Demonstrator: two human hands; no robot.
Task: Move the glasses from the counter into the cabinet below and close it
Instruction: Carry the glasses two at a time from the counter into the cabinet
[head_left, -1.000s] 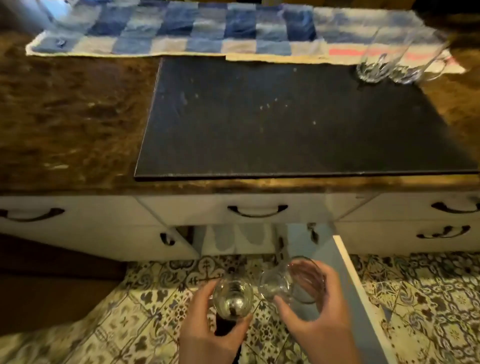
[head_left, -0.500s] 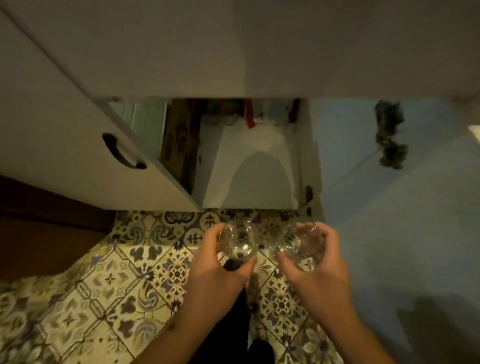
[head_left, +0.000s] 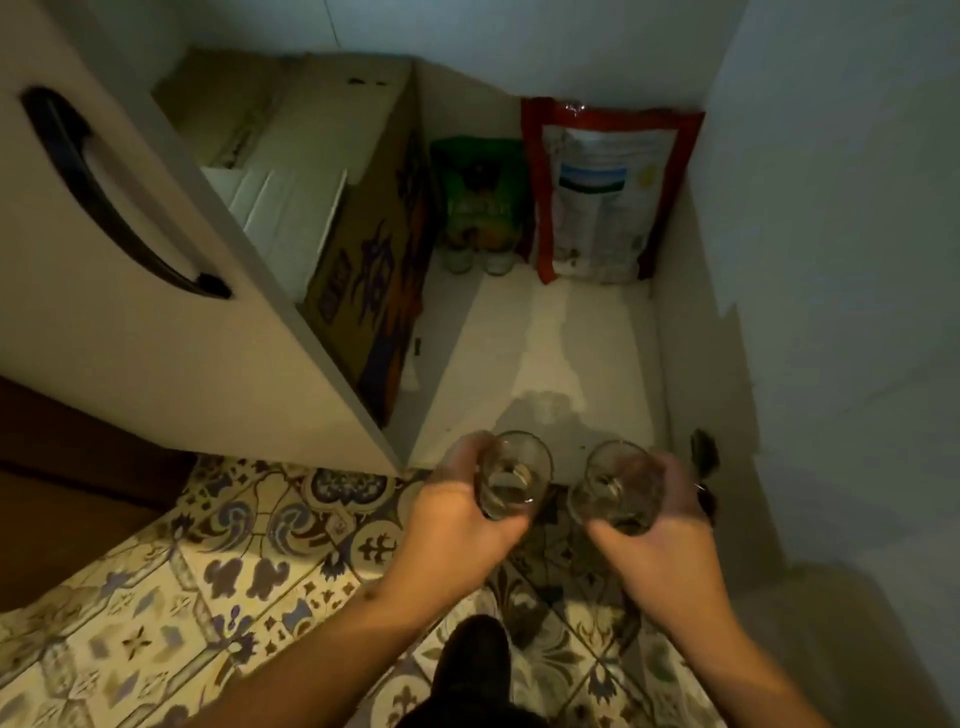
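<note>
2 clear round drinking glasses, 1 per hand. Left hand grip curled round left glass; right hand grip curled round right glass. Both held side by side, apart, at near edge of open white cabinet, forearms extended forward.

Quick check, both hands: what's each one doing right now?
Left hand: fingers curled round a clear glass, held at the open cabinet's front edge.
Right hand: gripping a second glass beside it.

Hands: left hand and right hand have carried both glasses from below the desk to the cabinet mouth.
Glasses: left glass and right glass now farther apart.
</note>
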